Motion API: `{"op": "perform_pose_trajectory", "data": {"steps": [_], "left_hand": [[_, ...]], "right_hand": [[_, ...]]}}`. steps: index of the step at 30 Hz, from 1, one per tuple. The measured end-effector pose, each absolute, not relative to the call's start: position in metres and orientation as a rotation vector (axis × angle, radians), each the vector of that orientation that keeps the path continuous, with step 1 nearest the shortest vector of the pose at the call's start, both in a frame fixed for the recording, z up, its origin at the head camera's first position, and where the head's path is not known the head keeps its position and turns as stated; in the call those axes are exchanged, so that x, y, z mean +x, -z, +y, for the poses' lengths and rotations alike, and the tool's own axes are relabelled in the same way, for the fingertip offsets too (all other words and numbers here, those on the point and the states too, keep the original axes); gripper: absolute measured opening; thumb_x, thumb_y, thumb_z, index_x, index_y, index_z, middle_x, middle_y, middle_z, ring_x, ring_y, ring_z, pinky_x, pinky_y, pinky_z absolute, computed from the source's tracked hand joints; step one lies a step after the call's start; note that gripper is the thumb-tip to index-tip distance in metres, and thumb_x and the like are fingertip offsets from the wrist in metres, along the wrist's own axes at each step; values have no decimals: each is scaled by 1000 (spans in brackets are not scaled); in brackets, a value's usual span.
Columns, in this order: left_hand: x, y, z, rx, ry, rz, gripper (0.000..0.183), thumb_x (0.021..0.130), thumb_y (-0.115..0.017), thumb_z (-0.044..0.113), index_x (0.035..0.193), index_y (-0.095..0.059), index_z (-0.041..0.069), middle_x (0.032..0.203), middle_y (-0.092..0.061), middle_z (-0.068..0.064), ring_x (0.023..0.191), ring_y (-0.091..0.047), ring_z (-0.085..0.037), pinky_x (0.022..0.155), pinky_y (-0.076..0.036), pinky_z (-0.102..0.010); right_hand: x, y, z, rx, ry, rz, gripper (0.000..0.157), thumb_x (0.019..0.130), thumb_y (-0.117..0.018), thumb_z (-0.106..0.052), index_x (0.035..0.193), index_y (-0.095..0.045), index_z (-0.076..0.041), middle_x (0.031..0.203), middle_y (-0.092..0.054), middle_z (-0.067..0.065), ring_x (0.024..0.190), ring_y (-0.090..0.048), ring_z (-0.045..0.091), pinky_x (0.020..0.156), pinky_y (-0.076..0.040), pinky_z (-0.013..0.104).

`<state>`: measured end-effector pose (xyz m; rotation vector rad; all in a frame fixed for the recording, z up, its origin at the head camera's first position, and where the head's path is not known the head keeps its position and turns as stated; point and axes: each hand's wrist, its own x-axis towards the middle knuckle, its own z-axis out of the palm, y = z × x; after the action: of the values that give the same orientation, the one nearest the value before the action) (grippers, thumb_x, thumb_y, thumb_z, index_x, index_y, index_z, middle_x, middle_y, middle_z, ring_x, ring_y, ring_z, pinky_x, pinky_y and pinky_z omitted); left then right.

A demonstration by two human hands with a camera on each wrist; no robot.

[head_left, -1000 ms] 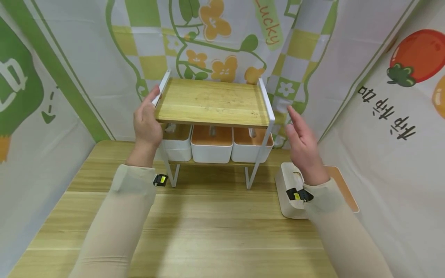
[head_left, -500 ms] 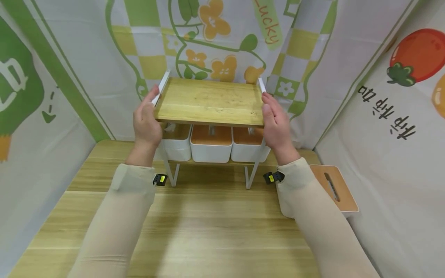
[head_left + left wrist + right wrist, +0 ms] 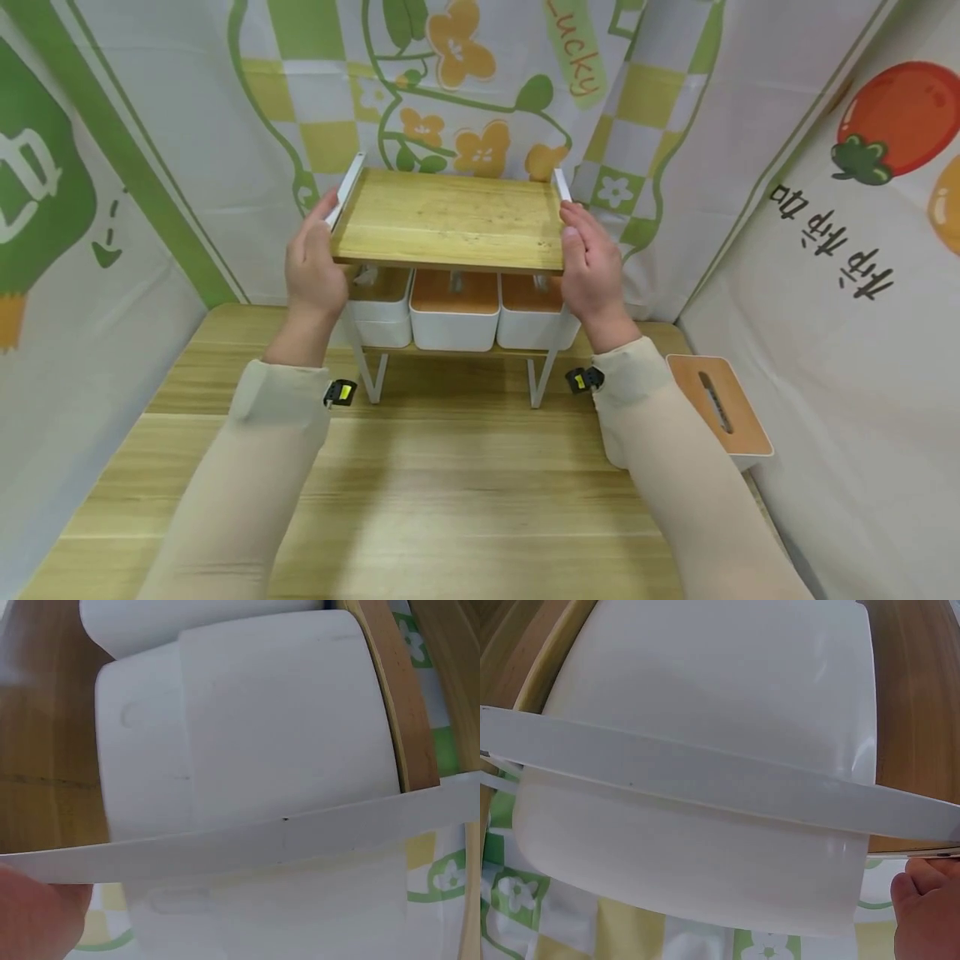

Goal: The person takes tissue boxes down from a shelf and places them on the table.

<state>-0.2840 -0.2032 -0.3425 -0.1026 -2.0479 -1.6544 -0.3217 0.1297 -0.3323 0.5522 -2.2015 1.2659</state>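
Note:
A two-tier rack with a wooden top board (image 3: 453, 218) and white metal sides stands at the back of the table. My left hand (image 3: 313, 262) lies along its left side, fingers extended on the white rail. On the opposite side my right hand (image 3: 596, 271) touches the other rail in the same way. Three white boxes sit on the lower shelf: a left box (image 3: 380, 325), a middle box (image 3: 454, 330) with a brown lid, and a right box (image 3: 528, 325). Both wrist views show a white side bar (image 3: 285, 832) crossing in front of a box.
Another white box with a slotted brown lid (image 3: 723, 400) stands on the table at the right, partly behind my right sleeve. The wooden table (image 3: 450, 483) extends in front of the rack. Printed cloth walls (image 3: 480, 83) close in the back and sides.
My right hand has moved left from beside the rack onto its right rail, uncovering the lid of the box at the right. My left hand has stayed on the left side.

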Motion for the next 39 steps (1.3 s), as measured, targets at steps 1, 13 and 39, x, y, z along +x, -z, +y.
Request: {"op": "perform_pose_trajectory", "data": {"steps": [1, 13, 39], "left_hand": [[-281, 343, -203, -84, 1661, -2068, 54, 107, -17, 32, 155, -37, 18, 158, -34, 5, 142, -25, -5, 114, -17, -23], [-236, 366, -178, -482, 1030, -1688, 52, 96, -35, 15, 138, -49, -14, 146, -47, -22, 131, -47, -29, 113, -30, -43], [-236, 376, -107, -643, 61, -2883, 63, 105, -33, 52, 155, -37, 14, 154, -33, -26, 144, -22, -42, 116, -17, -52]], "right_hand": [[-322, 333, 130, 553, -1259, -2200, 48, 105, -37, -25, 136, -57, 4, 145, -52, 5, 138, -37, 8, 112, -27, 25], [-321, 331, 127, 528, -1240, -2214, 47, 102, -37, -21, 136, -59, 2, 144, -53, 3, 137, -38, 8, 111, -28, 25], [-320, 332, 126, 505, -1252, -2201, 48, 100, -35, -19, 136, -59, 2, 145, -53, 2, 136, -38, 6, 111, -28, 25]]}}
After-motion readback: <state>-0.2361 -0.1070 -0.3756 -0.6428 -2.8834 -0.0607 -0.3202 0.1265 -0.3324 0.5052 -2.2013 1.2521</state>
